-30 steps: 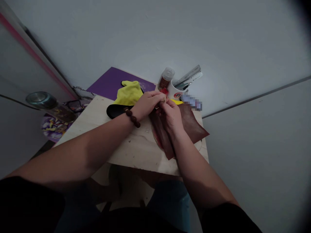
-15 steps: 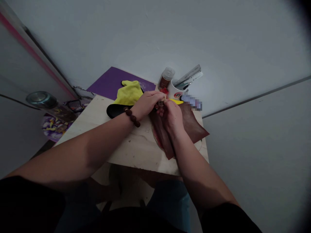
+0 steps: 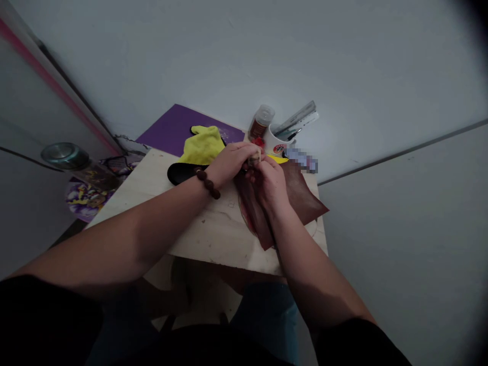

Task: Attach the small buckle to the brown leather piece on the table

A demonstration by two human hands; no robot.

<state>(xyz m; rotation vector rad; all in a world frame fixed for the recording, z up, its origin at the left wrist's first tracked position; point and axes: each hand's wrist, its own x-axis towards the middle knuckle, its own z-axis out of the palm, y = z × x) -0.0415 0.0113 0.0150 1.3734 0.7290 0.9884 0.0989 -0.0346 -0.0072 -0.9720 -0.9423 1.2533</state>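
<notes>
My left hand [image 3: 235,158] and my right hand [image 3: 273,182] meet over the middle of the wooden table. Between their closed fingertips is a small pale thing [image 3: 254,158], mostly covered and too small to name. A dark beaded bracelet circles my left wrist. Under and beside my right hand lies a reddish-brown sheet [image 3: 303,195] that looks like leather, with one part folded or overlapping below the wrist. Just beyond my left wrist rests a yellow cloth thing [image 3: 203,149] with black parts. A small red thing [image 3: 257,143] shows behind the fingertips.
A clear bottle with a brown label [image 3: 261,123] stands near the wall. Beside it, a white mug [image 3: 275,143] holds rulers and a pen. A purple sheet [image 3: 168,129] covers the table's back left. Left of the wooden table [image 3: 217,231] stands a lidded drinking bottle [image 3: 82,165].
The pale thing between my fingertips has turned slightly and shows more of its surface. My fingers have shifted a little; both arms stay almost in place.
</notes>
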